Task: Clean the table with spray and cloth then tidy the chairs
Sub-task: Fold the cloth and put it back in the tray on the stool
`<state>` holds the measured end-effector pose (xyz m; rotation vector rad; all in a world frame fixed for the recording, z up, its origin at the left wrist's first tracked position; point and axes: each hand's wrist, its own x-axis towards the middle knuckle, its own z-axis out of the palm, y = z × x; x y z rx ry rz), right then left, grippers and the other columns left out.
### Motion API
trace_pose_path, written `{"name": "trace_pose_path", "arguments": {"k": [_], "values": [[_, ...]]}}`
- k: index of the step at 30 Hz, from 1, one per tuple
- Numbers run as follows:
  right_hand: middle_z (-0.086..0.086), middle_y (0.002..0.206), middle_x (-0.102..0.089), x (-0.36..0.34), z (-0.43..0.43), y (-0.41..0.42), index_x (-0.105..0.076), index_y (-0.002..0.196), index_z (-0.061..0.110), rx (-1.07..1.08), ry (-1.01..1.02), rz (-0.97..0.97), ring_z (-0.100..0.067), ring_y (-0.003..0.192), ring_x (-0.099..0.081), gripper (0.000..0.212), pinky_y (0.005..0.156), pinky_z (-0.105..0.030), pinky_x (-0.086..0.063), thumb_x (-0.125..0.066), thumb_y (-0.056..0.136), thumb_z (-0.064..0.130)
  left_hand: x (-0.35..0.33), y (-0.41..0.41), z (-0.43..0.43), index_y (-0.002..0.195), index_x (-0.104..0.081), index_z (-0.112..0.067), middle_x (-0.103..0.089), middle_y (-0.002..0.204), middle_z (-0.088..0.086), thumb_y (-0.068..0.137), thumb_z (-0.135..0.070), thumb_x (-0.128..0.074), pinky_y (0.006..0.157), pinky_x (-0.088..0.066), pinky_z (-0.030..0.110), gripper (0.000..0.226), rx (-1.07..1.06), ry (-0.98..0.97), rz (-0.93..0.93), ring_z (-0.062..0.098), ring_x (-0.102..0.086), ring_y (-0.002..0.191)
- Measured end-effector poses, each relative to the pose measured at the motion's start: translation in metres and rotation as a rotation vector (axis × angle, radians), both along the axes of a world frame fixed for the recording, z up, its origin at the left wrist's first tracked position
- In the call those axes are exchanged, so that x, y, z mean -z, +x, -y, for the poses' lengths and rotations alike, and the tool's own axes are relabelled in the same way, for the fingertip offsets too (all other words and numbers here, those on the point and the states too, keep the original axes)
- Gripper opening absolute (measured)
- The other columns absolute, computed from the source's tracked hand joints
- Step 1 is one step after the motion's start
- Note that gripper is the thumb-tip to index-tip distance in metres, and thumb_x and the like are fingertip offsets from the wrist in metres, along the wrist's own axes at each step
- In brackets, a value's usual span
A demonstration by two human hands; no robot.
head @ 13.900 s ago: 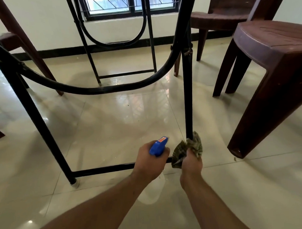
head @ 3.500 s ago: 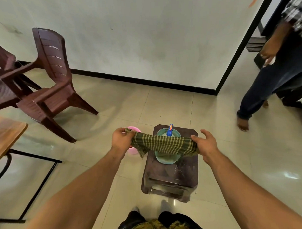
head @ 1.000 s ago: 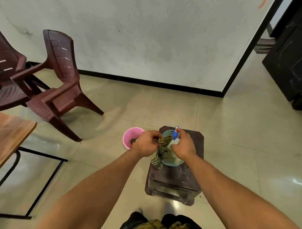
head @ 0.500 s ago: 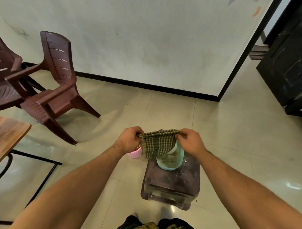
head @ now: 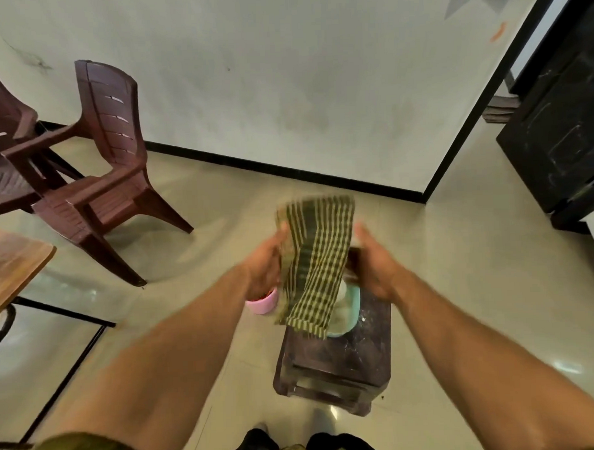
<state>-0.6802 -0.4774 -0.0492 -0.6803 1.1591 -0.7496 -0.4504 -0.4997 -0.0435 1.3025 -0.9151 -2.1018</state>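
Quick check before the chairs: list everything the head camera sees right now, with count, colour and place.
cloth: one, green checked, blurred, between the hands above the stool
stool: one, dark brown, floor, centre
basin: one, teal, on the stool, partly hidden by cloth
pink tub: one, floor, left of stool
chairs: two, brown plastic, far left
table: one, wooden top, black frame, left edge
black cabinet: one, far right
left hand: touching the cloth's left side
right hand: open, right of cloth

A teal basin sits on a dark stool, pink bucket beside.
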Motion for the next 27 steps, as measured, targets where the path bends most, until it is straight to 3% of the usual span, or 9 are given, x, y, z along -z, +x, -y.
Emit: {"name": "trace_pose_path", "arguments": {"k": [3,5,7,10,13,16,19,22,27], "values": [[-0.016,0.115,-0.069,0.043,-0.035,0.017,-0.065,0.117,0.0,-0.092,0.167,-0.172,-0.024,0.098,-0.061,0.043,0.102,-0.04,-0.046,-0.059,0.099,0.038,0.048,0.001,-0.032,0.127,-0.061,-0.001,-0.077,0.094,0.011,0.101,-0.028,-0.057,0.078,-0.058,0.038,0.038,-0.069,0.116,0.244,0.024,-0.074,0.084],[-0.02,0.117,-0.069,0.057,-0.044,0.021,-0.065,0.111,-0.001,-0.083,0.218,-0.302,-0.024,0.098,-0.064,0.021,0.091,-0.036,-0.052,-0.062,0.098,0.015,0.07,0.01,-0.043,0.123,-0.06,-0.003,-0.076,0.1,0.013,0.097,-0.018,-0.062,0.082,-0.058,0.042,0.03,-0.102,0.153,0.355,0.028,-0.072,0.092],[-0.017,0.113,-0.07,0.064,-0.049,0.02,-0.063,0.113,-0.001,0.015,0.297,-0.26,-0.025,0.101,-0.067,0.018,0.08,-0.034,-0.055,-0.058,0.098,0.008,0.075,0.017,-0.046,0.123,-0.056,-0.005,-0.073,0.109,0.016,0.097,-0.013,-0.06,0.08,-0.058,0.044,0.027,-0.148,0.179,0.335,0.031,-0.069,0.101],[-0.014,0.116,-0.07,0.078,-0.056,0.017,-0.059,0.123,0.006,0.195,0.368,-0.073,-0.027,0.103,-0.067,0.029,0.077,-0.036,-0.054,-0.059,0.096,0.016,0.072,0.02,-0.045,0.124,-0.058,-0.006,-0.071,0.113,0.015,0.098,-0.008,-0.058,0.078,-0.058,0.043,0.026,-0.167,0.14,0.311,0.031,-0.069,0.104],[-0.006,0.114,-0.072,0.086,-0.063,0.023,-0.063,0.119,0.015,0.1,0.331,-0.203,-0.023,0.107,-0.066,0.043,0.081,-0.037,-0.052,-0.078,0.084,0.036,0.06,0.012,-0.042,0.123,-0.066,-0.009,-0.073,0.112,0.012,0.097,-0.011,-0.062,0.083,-0.061,0.043,0.027,-0.076,0.01,0.362,0.029,-0.071,0.103],[-0.009,0.105,-0.076,0.091,-0.06,0.026,-0.072,0.108,0.006,0.179,0.214,-0.323,-0.02,0.096,-0.071,0.039,0.075,-0.03,-0.057,-0.086,0.078,0.026,0.044,-0.002,-0.034,0.111,-0.071,-0.013,-0.075,0.103,0.007,0.097,-0.014,-0.063,0.088,-0.06,0.038,0.016,0.022,-0.153,0.398,0.023,-0.072,0.098],[-0.011,0.104,-0.077,0.092,-0.058,0.02,-0.073,0.104,0.006,0.258,0.222,-0.225,-0.024,0.1,-0.07,0.018,0.091,-0.039,-0.057,-0.073,0.091,0.017,0.033,-0.006,-0.025,0.104,-0.071,-0.019,-0.076,0.097,0.0,0.098,-0.016,-0.062,0.087,-0.058,0.035,0.011,0.046,-0.289,0.501,0.019,-0.072,0.095],[-0.008,0.113,-0.073,0.084,-0.054,0.012,-0.066,0.122,0.008,0.329,0.21,-0.04,-0.022,0.104,-0.067,0.023,0.088,-0.035,-0.053,-0.057,0.101,0.011,0.031,0.0,-0.019,0.111,-0.07,-0.017,-0.076,0.106,0.001,0.098,-0.016,-0.061,0.098,-0.055,0.043,0.016,-0.004,-0.34,0.542,0.021,-0.07,0.105],[-0.005,0.102,-0.073,0.072,-0.048,0.013,-0.065,0.119,0.015,0.368,0.242,0.115,-0.018,0.1,-0.066,0.022,0.095,-0.04,-0.043,-0.05,0.102,0.018,0.024,-0.008,-0.015,0.12,-0.065,-0.005,-0.073,0.114,0.006,0.1,-0.007,-0.056,0.096,-0.056,0.029,0.023,-0.036,-0.517,0.544,0.019,-0.068,0.109]]}}
